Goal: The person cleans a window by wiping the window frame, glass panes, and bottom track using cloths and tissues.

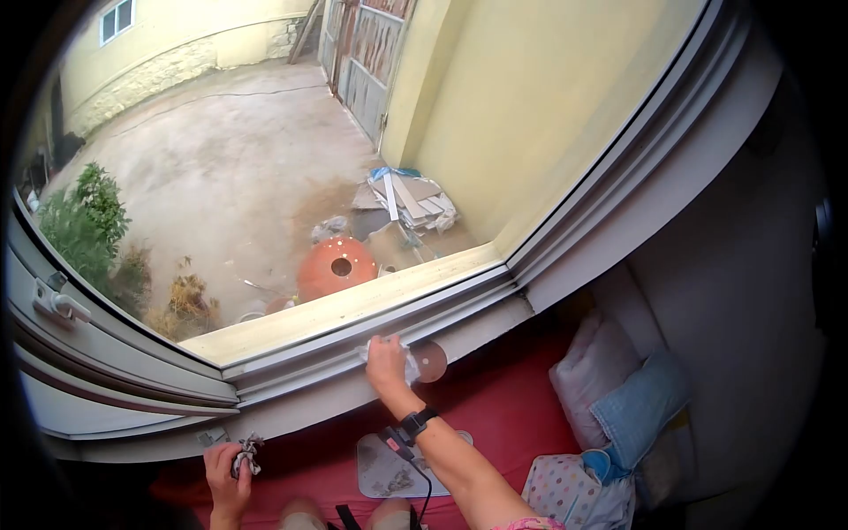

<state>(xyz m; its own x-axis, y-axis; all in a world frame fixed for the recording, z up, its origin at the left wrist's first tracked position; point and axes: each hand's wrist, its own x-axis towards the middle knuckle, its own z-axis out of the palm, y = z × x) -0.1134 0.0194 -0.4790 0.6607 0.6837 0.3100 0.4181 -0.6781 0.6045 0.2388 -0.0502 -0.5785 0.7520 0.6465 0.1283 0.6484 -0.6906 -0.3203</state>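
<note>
My right hand is closed around a white wipe or cloth at the lower window frame. Right beside the wipe, a round brownish disc with a small light centre sits against the sill. Lower left, my left hand grips a crumpled, grey-stained wad of paper or cloth near the sill's inner edge. A black band with a corded device is on my right wrist.
Below the sill lies a red cover with a pale tray holding grey scraps. Pillows, a blue denim piece, a blue cup and dotted fabric lie right. The window handle juts out at left.
</note>
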